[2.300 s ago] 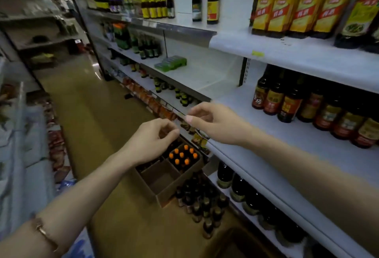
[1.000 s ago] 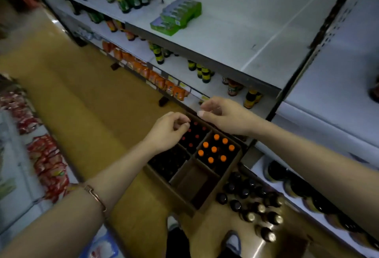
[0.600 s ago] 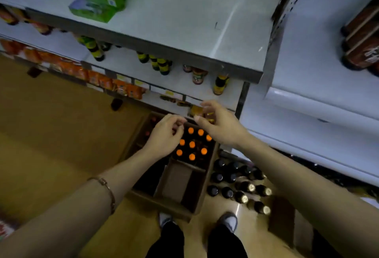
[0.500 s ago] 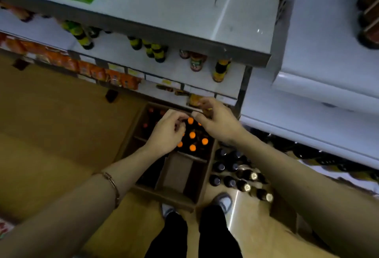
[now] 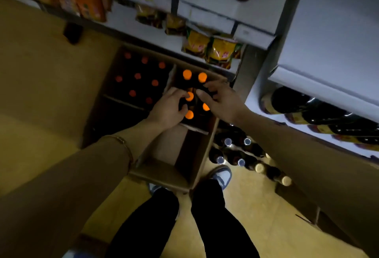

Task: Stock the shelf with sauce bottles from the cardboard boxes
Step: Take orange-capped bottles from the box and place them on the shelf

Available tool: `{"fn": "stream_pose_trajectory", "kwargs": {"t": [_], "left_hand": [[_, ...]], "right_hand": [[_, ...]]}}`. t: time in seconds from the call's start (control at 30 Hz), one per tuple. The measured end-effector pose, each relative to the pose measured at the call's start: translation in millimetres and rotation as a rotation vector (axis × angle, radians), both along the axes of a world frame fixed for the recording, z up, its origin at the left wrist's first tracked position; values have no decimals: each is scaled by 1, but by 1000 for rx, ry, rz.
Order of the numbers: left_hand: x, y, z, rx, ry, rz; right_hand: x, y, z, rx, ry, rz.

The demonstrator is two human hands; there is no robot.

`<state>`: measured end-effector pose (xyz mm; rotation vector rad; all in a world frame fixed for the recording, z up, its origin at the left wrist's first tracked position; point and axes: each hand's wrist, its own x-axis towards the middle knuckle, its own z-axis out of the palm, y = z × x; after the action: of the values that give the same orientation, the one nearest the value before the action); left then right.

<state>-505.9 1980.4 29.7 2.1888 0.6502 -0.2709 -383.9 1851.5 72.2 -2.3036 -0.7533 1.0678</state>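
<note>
An open cardboard box (image 5: 198, 155) with dividers stands on the floor at my feet. Its far right compartment holds orange-capped sauce bottles (image 5: 187, 74); the left one holds red-capped bottles (image 5: 137, 76). My left hand (image 5: 167, 111) reaches into the right compartment, thumb and fingers curled round the neck of an orange-capped bottle (image 5: 189, 96). My right hand (image 5: 222, 99) hovers just right of it with fingers spread over the bottle tops, holding nothing. The near compartments look empty.
Dark bottles with silver and gold caps (image 5: 227, 141) stand on the floor right of the box. Large dark bottles (image 5: 307, 110) lie on the low shelf at right. Yellow packets (image 5: 221, 52) hang on the shelf edge beyond the box. My shoe (image 5: 222, 175) touches the box.
My view has tilted down from the shelves to the box. Both hands have dropped into the orange-cap compartment, and the left hand has closed round a bottle neck.
</note>
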Motion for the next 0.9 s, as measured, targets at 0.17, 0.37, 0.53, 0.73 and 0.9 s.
{"fn": "stream_pose_trajectory", "kwargs": {"t": [0.17, 0.37, 0.53, 0.73, 0.9], "left_hand": [[1, -9, -83, 0, 30, -87], [4, -12, -162, -4, 93, -187], [10, -16, -208, -96, 199, -113], [4, -9, -237, -178, 90, -14], [16, -6, -248, -227, 151, -75]], "right_hand": [[-1, -3, -92, -52, -25, 69], [7, -11, -176, -115, -15, 22], [15, -9, -225, -63, 15, 31], [35, -7, -262, -117, 50, 147], [55, 1, -265, -147, 7, 406]]}}
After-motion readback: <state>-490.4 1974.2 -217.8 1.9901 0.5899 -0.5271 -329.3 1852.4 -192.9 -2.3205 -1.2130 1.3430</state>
